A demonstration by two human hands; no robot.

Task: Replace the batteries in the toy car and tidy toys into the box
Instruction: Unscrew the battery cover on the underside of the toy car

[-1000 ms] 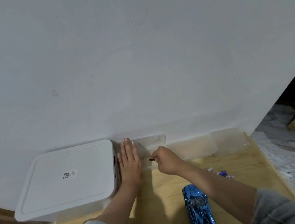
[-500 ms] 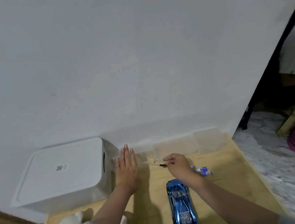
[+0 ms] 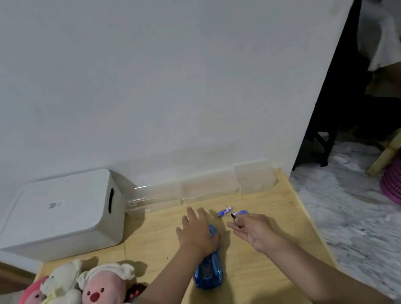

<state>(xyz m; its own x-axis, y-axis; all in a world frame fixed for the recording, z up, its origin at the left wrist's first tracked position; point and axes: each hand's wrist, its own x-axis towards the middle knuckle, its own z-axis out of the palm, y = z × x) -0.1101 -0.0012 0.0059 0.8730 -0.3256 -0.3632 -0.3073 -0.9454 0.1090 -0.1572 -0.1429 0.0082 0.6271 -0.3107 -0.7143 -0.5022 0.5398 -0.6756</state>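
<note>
Battery swap starting: left hand (image 3: 197,232) rests flat on the blue toy car (image 3: 208,269), right hand (image 3: 253,229) pinches a small screwdriver (image 3: 235,217); next, flip the car

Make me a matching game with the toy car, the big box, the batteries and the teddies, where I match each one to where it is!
Things:
1. blue toy car
2. white box
3. batteries
4. plush toys

Places:
A. bottom left corner of the table
B. against the wall, lid shut
C. under the left hand
D. on the table, just beyond the right hand

Pairs: 1-C, 2-B, 3-D, 4-A
</note>
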